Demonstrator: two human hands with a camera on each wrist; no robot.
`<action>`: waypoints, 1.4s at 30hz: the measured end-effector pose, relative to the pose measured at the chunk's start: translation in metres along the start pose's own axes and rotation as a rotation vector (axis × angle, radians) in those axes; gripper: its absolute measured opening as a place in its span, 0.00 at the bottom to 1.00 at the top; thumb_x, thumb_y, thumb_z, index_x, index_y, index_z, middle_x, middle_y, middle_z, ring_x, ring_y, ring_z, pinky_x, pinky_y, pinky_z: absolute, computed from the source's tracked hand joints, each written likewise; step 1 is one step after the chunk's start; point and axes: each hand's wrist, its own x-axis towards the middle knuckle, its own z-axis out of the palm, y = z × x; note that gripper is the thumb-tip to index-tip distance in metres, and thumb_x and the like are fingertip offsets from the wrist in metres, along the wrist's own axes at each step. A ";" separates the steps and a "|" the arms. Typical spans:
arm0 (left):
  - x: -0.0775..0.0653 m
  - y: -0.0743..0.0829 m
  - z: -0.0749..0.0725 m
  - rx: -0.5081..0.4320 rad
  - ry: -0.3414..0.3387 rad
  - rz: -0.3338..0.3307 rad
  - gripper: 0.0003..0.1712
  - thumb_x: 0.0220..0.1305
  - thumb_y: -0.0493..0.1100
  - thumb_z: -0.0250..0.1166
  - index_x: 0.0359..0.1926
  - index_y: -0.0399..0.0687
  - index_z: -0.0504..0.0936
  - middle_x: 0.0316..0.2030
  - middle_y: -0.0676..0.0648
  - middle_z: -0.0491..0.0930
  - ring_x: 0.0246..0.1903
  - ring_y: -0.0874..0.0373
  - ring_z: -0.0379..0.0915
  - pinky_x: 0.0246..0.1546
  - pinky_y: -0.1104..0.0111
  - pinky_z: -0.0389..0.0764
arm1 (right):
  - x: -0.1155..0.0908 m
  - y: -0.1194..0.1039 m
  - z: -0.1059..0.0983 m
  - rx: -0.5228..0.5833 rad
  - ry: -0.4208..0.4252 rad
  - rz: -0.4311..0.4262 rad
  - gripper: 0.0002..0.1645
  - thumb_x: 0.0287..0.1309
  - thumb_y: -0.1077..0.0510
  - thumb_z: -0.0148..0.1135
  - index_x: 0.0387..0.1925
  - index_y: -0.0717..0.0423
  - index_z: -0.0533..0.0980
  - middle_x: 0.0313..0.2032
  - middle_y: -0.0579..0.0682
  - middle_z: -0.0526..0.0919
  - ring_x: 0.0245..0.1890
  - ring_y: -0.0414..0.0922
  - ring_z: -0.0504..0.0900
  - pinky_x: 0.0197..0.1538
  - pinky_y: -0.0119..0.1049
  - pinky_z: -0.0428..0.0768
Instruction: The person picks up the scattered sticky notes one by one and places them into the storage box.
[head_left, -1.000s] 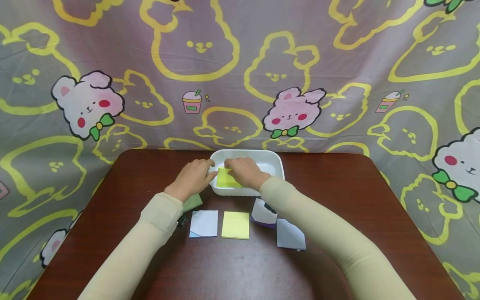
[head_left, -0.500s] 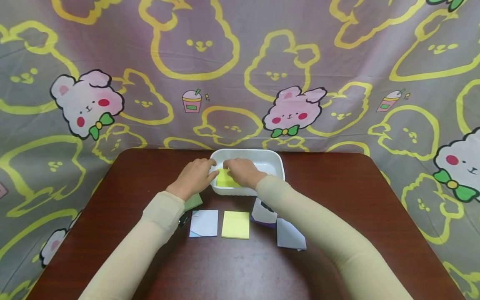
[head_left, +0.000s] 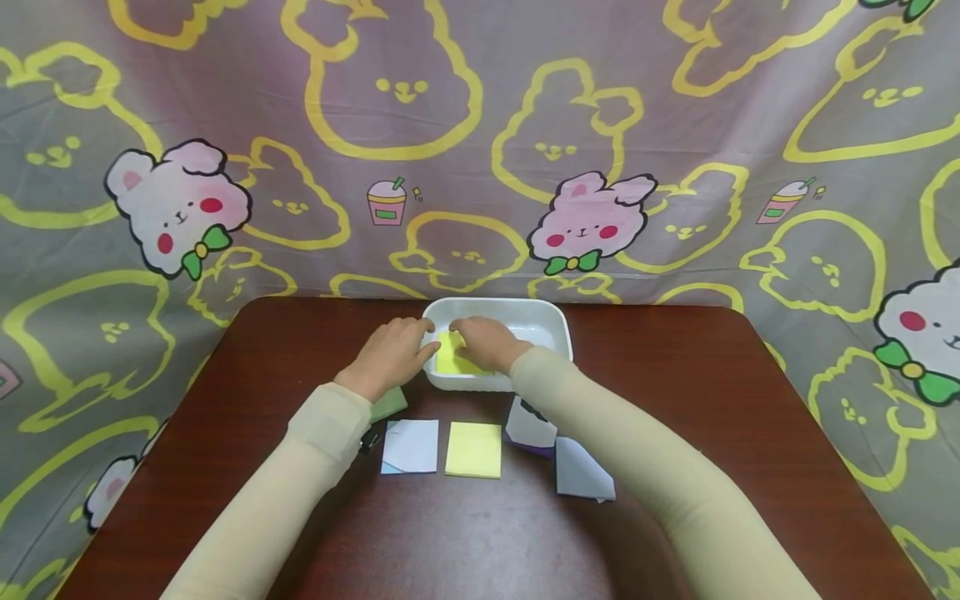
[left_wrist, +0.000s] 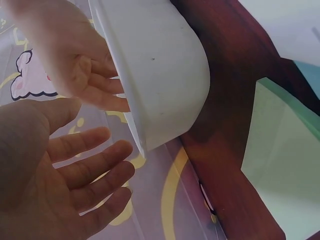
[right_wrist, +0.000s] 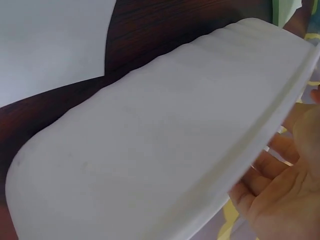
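A white plastic tub stands at the far edge of the table. My right hand reaches into it, thumb and fingers at a bright yellow sticky note pad on the tub's left side, and seems to pinch it. The tub wall hides those fingertips in the right wrist view. Beside the tub's left end is my left hand. Its fingers are loosely bent in the left wrist view and hold nothing.
In front of the tub lie a green pad, a pale blue-white pad, a light yellow pad, a white-topped purple pad and a grey-blue pad. A patterned cloth hangs behind the brown table.
The bright yellow pad has shifted slightly under my right hand, its upper edge a little higher now. Both hands stay nearly in place.
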 end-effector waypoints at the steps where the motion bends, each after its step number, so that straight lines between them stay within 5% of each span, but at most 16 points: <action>1: 0.000 0.000 0.000 0.002 0.000 0.000 0.24 0.74 0.49 0.60 0.60 0.37 0.78 0.52 0.37 0.84 0.51 0.42 0.81 0.53 0.51 0.81 | 0.000 0.001 0.001 0.006 -0.004 -0.001 0.28 0.67 0.58 0.63 0.66 0.61 0.72 0.61 0.58 0.81 0.63 0.55 0.79 0.68 0.46 0.74; 18: 0.000 0.000 0.001 0.011 -0.004 0.002 0.23 0.74 0.49 0.60 0.60 0.37 0.79 0.51 0.37 0.85 0.49 0.42 0.82 0.51 0.51 0.81 | -0.002 0.008 0.003 0.083 -0.101 0.015 0.31 0.69 0.51 0.61 0.67 0.61 0.70 0.64 0.59 0.79 0.66 0.56 0.76 0.72 0.45 0.70; 42: -0.009 -0.001 -0.006 -0.016 0.031 0.001 0.23 0.73 0.49 0.61 0.59 0.36 0.79 0.46 0.38 0.85 0.46 0.44 0.81 0.51 0.52 0.80 | -0.030 0.005 -0.027 0.136 0.037 -0.076 0.23 0.71 0.50 0.59 0.58 0.61 0.78 0.53 0.56 0.85 0.55 0.52 0.83 0.62 0.46 0.78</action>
